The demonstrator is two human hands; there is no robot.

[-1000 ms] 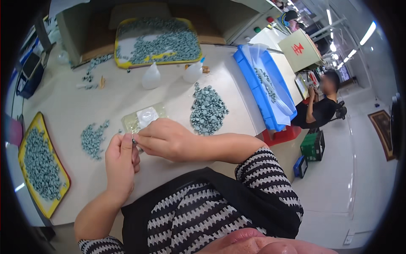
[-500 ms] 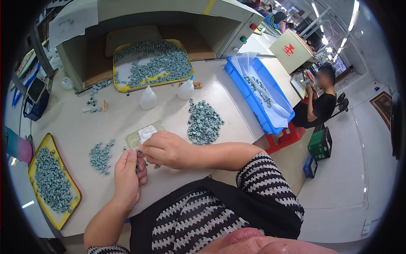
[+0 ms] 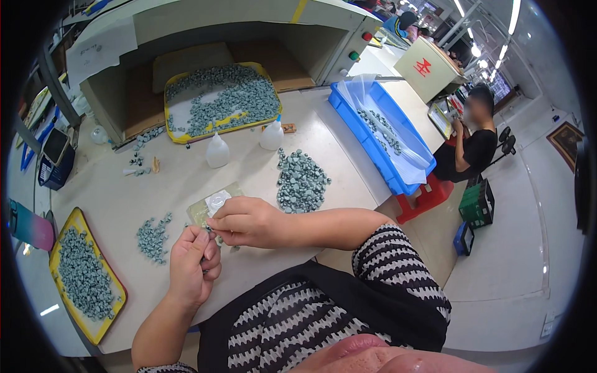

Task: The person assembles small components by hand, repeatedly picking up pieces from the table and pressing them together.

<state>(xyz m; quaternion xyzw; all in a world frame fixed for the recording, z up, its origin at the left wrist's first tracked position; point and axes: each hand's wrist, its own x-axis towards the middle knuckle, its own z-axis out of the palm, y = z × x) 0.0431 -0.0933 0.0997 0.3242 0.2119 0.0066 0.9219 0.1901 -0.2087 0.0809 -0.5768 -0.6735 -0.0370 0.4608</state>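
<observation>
My left hand [image 3: 193,264] is closed, thumb against curled fingers, with small grey-green bead-like pieces partly showing in it. Its fingertips meet those of my right hand [image 3: 252,222], which is closed in a pinch; what sits between its fingertips is too small and covered to make out. Just beyond them lies a pale green pad [image 3: 199,213] bearing a small white dish [image 3: 217,200], partly hidden by my right hand. A small pile of grey-green pieces [image 3: 152,239] lies left of my hands. A larger pile of shiny and matte pieces [image 3: 303,181] spreads beyond my right forearm.
Two white squeeze bottles [image 3: 217,153] [image 3: 272,137] stand farther back. A yellow-rimmed tray of pieces [image 3: 115,314] lies at left; another yellow tray [image 3: 180,139] sits inside the open booth [image 3: 323,53]. At right is a blue tray [image 3: 398,180] with plastic lining. Another person [image 3: 476,140] sits beyond it.
The view has shifted slightly, so most of the bench appears a little lower. My hands stay together at the fingertips, and their hold looks much the same.
</observation>
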